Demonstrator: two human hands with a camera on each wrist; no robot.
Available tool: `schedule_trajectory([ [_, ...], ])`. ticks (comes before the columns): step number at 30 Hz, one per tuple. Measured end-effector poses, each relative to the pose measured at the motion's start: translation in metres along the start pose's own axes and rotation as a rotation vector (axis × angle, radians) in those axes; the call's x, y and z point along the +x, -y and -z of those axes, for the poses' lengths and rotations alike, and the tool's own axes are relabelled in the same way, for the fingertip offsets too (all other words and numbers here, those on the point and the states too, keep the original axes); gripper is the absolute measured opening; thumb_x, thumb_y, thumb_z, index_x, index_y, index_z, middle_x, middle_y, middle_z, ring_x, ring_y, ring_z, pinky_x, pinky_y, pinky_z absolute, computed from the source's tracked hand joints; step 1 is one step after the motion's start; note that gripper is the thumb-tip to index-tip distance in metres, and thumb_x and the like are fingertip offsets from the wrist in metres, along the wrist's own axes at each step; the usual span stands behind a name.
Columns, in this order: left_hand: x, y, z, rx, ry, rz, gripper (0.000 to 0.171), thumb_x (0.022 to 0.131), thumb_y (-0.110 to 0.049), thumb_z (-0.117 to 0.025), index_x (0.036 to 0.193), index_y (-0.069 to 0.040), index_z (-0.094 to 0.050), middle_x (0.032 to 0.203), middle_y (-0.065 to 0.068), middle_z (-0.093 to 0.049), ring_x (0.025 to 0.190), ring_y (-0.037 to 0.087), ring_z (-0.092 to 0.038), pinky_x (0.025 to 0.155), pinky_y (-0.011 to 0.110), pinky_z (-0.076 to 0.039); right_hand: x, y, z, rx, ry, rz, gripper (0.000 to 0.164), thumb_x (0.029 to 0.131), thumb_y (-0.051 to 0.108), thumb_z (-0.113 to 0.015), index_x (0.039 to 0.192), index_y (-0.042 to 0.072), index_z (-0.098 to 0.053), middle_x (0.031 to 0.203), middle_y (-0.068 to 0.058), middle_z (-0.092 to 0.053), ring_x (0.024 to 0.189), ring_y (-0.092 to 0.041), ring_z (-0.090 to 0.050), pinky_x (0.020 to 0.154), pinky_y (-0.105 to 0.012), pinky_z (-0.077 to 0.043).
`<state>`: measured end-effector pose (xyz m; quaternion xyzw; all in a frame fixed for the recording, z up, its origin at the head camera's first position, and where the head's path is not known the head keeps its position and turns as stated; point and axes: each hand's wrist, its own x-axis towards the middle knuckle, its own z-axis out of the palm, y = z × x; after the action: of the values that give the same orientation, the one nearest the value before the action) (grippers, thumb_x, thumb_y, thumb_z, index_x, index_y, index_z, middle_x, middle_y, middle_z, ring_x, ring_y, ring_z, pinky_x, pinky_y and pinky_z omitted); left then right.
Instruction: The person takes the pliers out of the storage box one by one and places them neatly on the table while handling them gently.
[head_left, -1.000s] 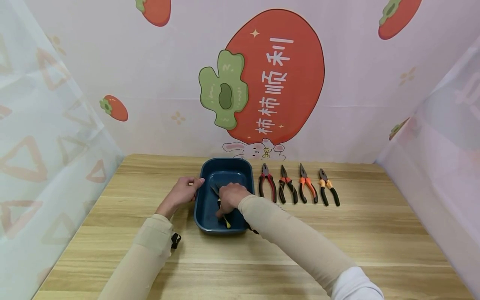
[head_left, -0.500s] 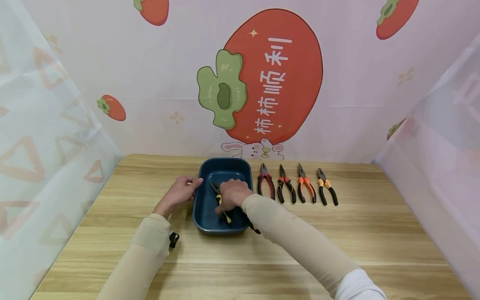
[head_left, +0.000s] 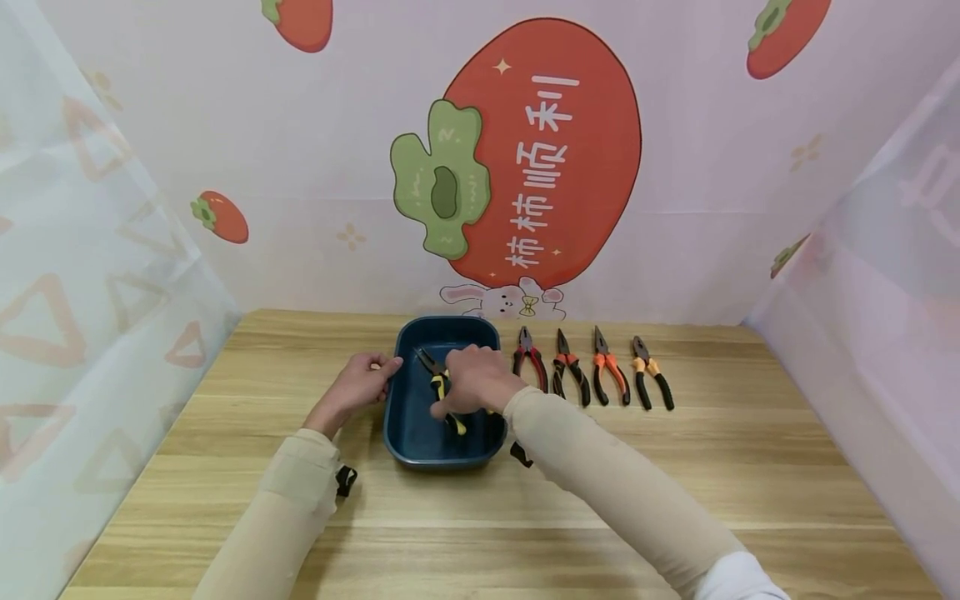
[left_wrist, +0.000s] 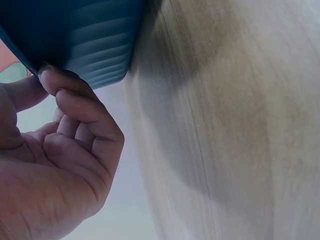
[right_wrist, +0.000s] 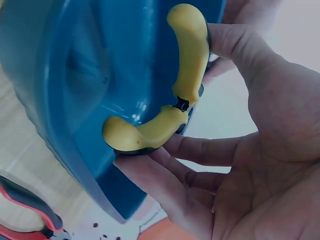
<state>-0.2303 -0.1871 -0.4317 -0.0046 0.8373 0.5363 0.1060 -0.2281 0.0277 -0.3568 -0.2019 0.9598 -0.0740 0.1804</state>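
A deep blue rectangular tray (head_left: 442, 462) stands on the table, and my left hand (head_left: 358, 387) pinches its left rim between thumb and fingers. The left wrist view shows that hand (left_wrist: 65, 135) against the tray's ribbed outer wall (left_wrist: 105, 55). Over the tray, my right hand (head_left: 478, 380) grips a pair of pliers (head_left: 438, 384) with yellow and black handles. Their dark nose points to the far left. In the right wrist view, the thumb and fingers press the two spread yellow handles (right_wrist: 192, 50) from outside, with the tray behind; the nose is hidden there.
Several pliers lie in a row right of the tray: a red-and-black pair (head_left: 527, 340) nearest it, then an orange-and-black pair (head_left: 574, 367), a bright orange pair (head_left: 618, 372) and a yellow-orange pair (head_left: 662, 382). A printed backdrop (head_left: 322, 275) rises behind the wooden table (head_left: 420, 533).
My right hand has shifted up and slightly right in the head view with the pliers, and more of their nose and handles shows. The left hand stays on the rim.
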Motion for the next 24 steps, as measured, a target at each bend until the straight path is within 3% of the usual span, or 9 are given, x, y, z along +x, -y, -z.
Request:
schedule_trajectory([
  [9,-0.002,-0.003,0.0,-0.009,0.013,0.003,0.029,0.109,-0.026,-0.049,0.106,0.002,-0.055,0.071,0.006,-0.055,0.063,0.02,-0.054,0.062,0.032,-0.047,-0.021,-0.002,0.011,-0.009,-0.081,0.026,0.046,0.081,0.057,-0.08,0.08,0.015,-0.063,0.064,-0.001,-0.049,0.061,-0.017,-0.055,0.05,-0.028,-0.038],
  [17,-0.004,-0.006,-0.001,-0.018,0.008,0.004,0.029,0.108,-0.025,-0.05,0.108,0.004,-0.054,0.069,0.005,-0.055,0.063,0.019,-0.055,0.062,0.031,-0.047,-0.035,-0.011,0.017,0.015,-0.125,0.032,0.045,0.08,0.054,-0.082,0.08,0.014,-0.063,0.074,-0.002,-0.055,0.069,-0.019,-0.055,0.053,-0.029,-0.042],
  [24,-0.005,-0.006,-0.001,-0.022,0.01,-0.023,0.03,0.108,-0.026,-0.052,0.113,0.003,-0.051,0.068,0.004,-0.054,0.063,0.02,-0.054,0.06,0.031,-0.045,-0.046,-0.021,0.018,0.003,-0.169,0.047,0.043,0.079,0.052,-0.084,0.08,0.014,-0.063,0.074,-0.002,-0.054,0.069,-0.02,-0.053,0.056,-0.031,-0.039],
])
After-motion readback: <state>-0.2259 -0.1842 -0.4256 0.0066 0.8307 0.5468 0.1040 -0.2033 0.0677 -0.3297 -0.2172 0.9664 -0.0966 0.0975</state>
